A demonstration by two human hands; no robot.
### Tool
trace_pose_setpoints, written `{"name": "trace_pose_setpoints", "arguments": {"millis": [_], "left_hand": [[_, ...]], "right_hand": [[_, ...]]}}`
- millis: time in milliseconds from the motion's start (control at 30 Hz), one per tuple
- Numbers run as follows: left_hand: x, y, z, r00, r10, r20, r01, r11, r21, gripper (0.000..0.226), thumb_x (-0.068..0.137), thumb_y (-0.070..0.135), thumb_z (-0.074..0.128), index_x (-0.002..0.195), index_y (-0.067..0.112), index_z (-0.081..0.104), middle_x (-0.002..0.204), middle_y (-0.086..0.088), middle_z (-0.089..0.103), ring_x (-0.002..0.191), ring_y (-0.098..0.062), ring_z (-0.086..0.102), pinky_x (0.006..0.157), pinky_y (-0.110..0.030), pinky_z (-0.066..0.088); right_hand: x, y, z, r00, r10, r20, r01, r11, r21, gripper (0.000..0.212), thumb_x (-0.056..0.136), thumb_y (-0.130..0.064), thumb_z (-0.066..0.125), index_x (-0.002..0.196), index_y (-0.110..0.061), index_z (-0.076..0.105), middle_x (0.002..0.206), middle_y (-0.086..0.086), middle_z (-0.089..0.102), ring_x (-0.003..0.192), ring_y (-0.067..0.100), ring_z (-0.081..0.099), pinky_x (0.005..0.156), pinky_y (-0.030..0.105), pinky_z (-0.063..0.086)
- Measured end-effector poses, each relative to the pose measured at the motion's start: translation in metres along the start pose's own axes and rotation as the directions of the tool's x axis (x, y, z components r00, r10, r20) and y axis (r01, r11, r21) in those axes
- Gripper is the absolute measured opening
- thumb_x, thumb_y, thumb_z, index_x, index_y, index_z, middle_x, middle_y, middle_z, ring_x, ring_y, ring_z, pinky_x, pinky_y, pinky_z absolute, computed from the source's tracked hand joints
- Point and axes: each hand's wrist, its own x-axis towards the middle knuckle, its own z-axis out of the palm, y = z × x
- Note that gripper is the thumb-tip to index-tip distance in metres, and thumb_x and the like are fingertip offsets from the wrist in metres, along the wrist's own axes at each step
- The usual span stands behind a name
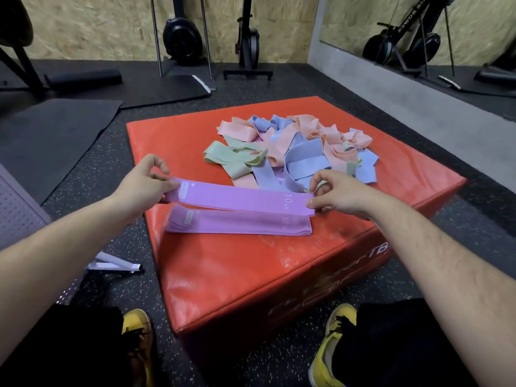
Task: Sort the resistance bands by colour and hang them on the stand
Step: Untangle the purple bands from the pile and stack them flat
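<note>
Speckled black gym flooring surrounds a red padded box [251, 275], seen from the head camera. Left hand [142, 181] and right hand [339, 192] each pinch one end of a purple resistance band [240, 198], held flat just above a stack of purple bands [237, 223]; a mixed pile of bands [296, 148] lies behind
</note>
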Motion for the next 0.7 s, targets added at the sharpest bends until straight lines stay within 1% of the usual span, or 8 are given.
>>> {"name": "trace_pose_setpoints", "arguments": {"millis": [133, 233, 333, 400, 467, 533, 633, 700], "left_hand": [[-0.008, -0.014, 0.003, 0.997, 0.003, 0.073, -0.014, 0.988, 0.152, 0.023, 0.090, 0.000, 0.068, 0.084, 0.016, 0.052, 0.069, -0.010, 0.051, 0.061, -0.021, 0.048, 0.064, -0.034, 0.048], [-0.013, -0.021, 0.006, 0.996, 0.021, 0.090, -0.044, 0.964, 0.263, 0.011, 0.087, 0.004, 0.072, 0.085, 0.010, 0.063, 0.070, -0.010, 0.054, 0.064, -0.020, 0.049, 0.068, -0.035, 0.047], [-0.015, -0.027, 0.007, 0.996, 0.032, 0.079, -0.059, 0.930, 0.362, 0.005, 0.086, 0.007, 0.073, 0.085, 0.010, 0.069, 0.069, -0.004, 0.056, 0.063, -0.019, 0.051, 0.067, -0.033, 0.046], [-0.014, -0.031, 0.007, 0.997, 0.026, 0.073, -0.052, 0.920, 0.389, 0.007, 0.086, 0.008, 0.073, 0.083, 0.013, 0.070, 0.067, -0.002, 0.057, 0.060, -0.018, 0.050, 0.063, -0.031, 0.044], [-0.013, -0.034, 0.007, 0.997, 0.022, 0.074, -0.051, 0.906, 0.420, 0.009, 0.087, 0.008, 0.072, 0.082, 0.015, 0.069, 0.066, -0.001, 0.058, 0.056, -0.017, 0.051, 0.059, -0.027, 0.043], [-0.014, -0.036, 0.010, 0.997, 0.025, 0.075, -0.058, 0.880, 0.472, 0.006, 0.088, 0.008, 0.071, 0.085, 0.014, 0.070, 0.070, -0.003, 0.060, 0.056, -0.015, 0.051, 0.054, -0.026, 0.040], [-0.014, -0.036, 0.012, 0.995, 0.048, 0.084, -0.087, 0.832, 0.548, 0.005, 0.089, 0.011, 0.069, 0.087, 0.015, 0.070, 0.079, -0.006, 0.066, 0.065, -0.019, 0.055, 0.054, -0.025, 0.040], [-0.013, -0.038, 0.013, 0.991, 0.076, 0.113, -0.129, 0.794, 0.595, 0.006, 0.088, 0.011, 0.067, 0.086, 0.015, 0.071, 0.084, -0.006, 0.066, 0.074, -0.022, 0.059, 0.057, -0.026, 0.042]], "right_hand": [[-0.001, 0.009, 0.006, 0.999, -0.027, -0.027, 0.023, 0.992, -0.123, 0.016, 0.081, 0.006, 0.073, 0.092, -0.004, 0.067, 0.070, 0.013, 0.059, 0.057, 0.017, 0.054, 0.058, 0.027, 0.049], [0.003, 0.016, 0.011, 0.999, -0.031, -0.039, 0.022, 0.979, -0.202, 0.016, 0.082, 0.003, 0.074, 0.083, -0.013, 0.074, 0.068, -0.003, 0.069, 0.061, 0.014, 0.060, 0.066, 0.030, 0.053], [0.005, 0.018, 0.018, 0.999, -0.024, -0.031, 0.016, 0.971, -0.239, 0.014, 0.083, 0.004, 0.072, 0.084, -0.009, 0.073, 0.059, -0.015, 0.067, 0.052, 0.001, 0.057, 0.067, 0.029, 0.051], [0.006, 0.019, 0.022, 0.998, -0.040, -0.048, 0.025, 0.960, -0.279, 0.011, 0.084, 0.002, 0.073, 0.087, -0.008, 0.075, 0.067, -0.012, 0.068, 0.055, -0.001, 0.057, 0.070, 0.028, 0.051], [0.007, 0.018, 0.026, 0.998, -0.053, -0.044, 0.036, 0.944, -0.328, 0.010, 0.084, -0.003, 0.074, 0.086, -0.013, 0.075, 0.078, -0.008, 0.069, 0.064, 0.003, 0.057, 0.074, 0.028, 0.050], [0.008, 0.019, 0.029, 0.998, -0.055, -0.032, 0.038, 0.922, -0.384, 0.011, 0.085, -0.007, 0.074, 0.085, -0.017, 0.074, 0.078, -0.010, 0.066, 0.066, 0.002, 0.056, 0.071, 0.021, 0.046], [0.008, 0.021, 0.035, 0.999, -0.052, -0.016, 0.037, 0.872, -0.488, 0.008, 0.087, -0.011, 0.072, 0.089, -0.019, 0.074, 0.081, -0.014, 0.063, 0.071, 0.000, 0.056, 0.059, 0.008, 0.039], [0.010, 0.024, 0.038, 0.999, -0.052, -0.005, 0.042, 0.858, -0.512, 0.010, 0.085, -0.010, 0.072, 0.087, -0.020, 0.073, 0.081, -0.010, 0.064, 0.074, 0.007, 0.058, 0.059, 0.010, 0.040]]}}
